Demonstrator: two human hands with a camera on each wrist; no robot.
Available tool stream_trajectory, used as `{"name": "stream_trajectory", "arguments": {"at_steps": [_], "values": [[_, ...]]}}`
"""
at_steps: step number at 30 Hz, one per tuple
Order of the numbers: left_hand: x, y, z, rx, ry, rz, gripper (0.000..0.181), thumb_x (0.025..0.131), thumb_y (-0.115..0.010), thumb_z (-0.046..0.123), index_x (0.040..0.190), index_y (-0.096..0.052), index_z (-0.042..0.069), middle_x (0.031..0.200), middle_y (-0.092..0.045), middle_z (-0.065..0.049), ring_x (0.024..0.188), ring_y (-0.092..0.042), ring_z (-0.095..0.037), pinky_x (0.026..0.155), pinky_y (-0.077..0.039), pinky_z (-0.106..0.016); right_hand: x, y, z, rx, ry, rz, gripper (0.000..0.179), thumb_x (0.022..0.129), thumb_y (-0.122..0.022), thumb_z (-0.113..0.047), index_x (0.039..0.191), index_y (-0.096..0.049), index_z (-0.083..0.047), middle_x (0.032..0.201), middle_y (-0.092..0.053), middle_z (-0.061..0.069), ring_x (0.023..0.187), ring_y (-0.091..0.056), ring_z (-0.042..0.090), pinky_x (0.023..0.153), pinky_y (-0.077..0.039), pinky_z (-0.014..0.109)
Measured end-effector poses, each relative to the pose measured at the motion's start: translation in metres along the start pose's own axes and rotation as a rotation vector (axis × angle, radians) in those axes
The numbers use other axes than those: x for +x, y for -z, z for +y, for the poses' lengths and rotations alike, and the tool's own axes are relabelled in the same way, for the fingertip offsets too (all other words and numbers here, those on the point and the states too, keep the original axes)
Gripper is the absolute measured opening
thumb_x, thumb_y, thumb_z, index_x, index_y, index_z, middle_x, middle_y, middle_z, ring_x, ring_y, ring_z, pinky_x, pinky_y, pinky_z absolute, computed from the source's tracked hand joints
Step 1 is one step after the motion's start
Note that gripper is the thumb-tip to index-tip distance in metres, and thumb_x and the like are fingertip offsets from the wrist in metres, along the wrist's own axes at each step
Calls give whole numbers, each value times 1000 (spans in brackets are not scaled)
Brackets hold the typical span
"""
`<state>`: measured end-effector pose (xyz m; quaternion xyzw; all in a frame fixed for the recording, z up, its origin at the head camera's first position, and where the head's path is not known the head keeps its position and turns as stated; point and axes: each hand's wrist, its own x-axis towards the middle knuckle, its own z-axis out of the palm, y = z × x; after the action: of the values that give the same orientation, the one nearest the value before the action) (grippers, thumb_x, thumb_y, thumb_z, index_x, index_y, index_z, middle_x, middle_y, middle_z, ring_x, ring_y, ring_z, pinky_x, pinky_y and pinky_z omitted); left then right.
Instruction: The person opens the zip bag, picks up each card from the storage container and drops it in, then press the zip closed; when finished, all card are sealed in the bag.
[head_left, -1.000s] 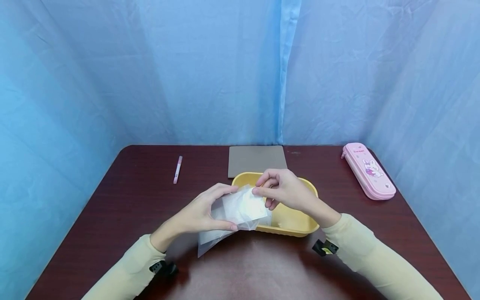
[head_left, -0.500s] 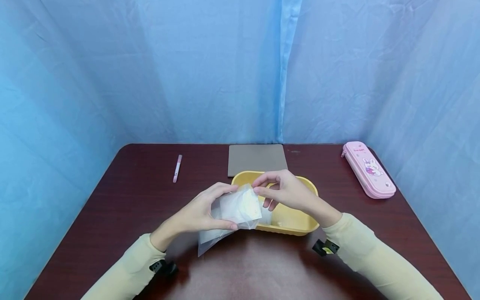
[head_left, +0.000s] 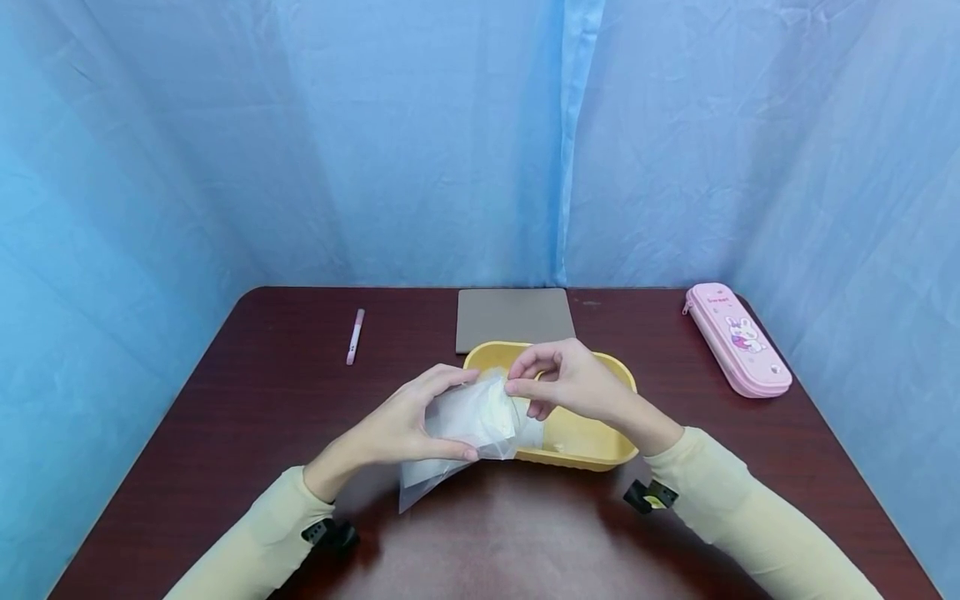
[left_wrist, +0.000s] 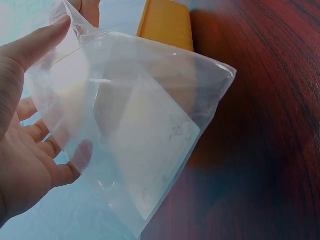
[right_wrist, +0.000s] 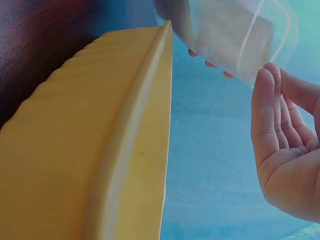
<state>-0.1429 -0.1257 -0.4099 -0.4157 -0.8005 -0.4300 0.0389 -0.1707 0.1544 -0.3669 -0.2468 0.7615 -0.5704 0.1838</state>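
A clear plastic bag [head_left: 457,417] hangs in my left hand [head_left: 401,421], which grips it between the thumb and the fingers. Inside the bag, flat white squares like cards or paper [left_wrist: 155,150] show in the left wrist view. My right hand [head_left: 570,379] pinches the bag's upper right edge near its mouth with thumb and forefinger; whether a sheet is caught there too cannot be told. In the right wrist view, a pale line crosses the bag [right_wrist: 235,37] near that edge. Below both hands stands a yellow basket [head_left: 596,454], partly covered by the bag and right hand.
A grey flat board [head_left: 513,321] lies behind the basket. To the left is a pink and white marker [head_left: 356,337]. A pink pencil case [head_left: 738,342] with a rabbit print lies at the right edge of the dark table [head_left: 247,400]. Blue curtains surround it.
The white square at the bag's mouth shifts and tilts, now looking more rumpled under the plastic. My right fingertips move slightly along the edge; my left hand stays nearly still.
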Motion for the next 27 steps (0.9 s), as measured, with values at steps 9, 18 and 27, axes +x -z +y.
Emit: {"name": "stream_trajectory", "arguments": {"at_steps": [9, 18, 27], "values": [[0, 0, -2, -13, -20, 7, 87, 71, -95, 27, 143, -52, 3, 137, -56, -5, 127, -55, -20, 108, -44, -38, 0, 11, 0, 16, -23, 32, 22, 90, -80, -20, 99, -71, -3, 85, -72, 15, 64, -69, 41, 64, -61, 48], [0, 2, -2, -27, -22, 10, 87, 70, -96, 26, 142, -53, 3, 136, -57, -5, 126, -55, -19, 109, -43, -37, 7, 20, 1, 7, -25, 41, 21, 91, -79, -21, 99, -71, -3, 85, -70, 20, 67, -70, 40, 65, -61, 49], [-2, 3, -1, -20, 12, 4, 88, 70, -96, 27, 143, -53, 4, 135, -57, -3, 126, -55, -17, 109, -42, -35, 20, 32, 2, -46, -24, 28, 25, 93, -77, -21, 107, -70, -1, 85, -69, 19, 71, -69, 40, 65, -60, 50]]}}
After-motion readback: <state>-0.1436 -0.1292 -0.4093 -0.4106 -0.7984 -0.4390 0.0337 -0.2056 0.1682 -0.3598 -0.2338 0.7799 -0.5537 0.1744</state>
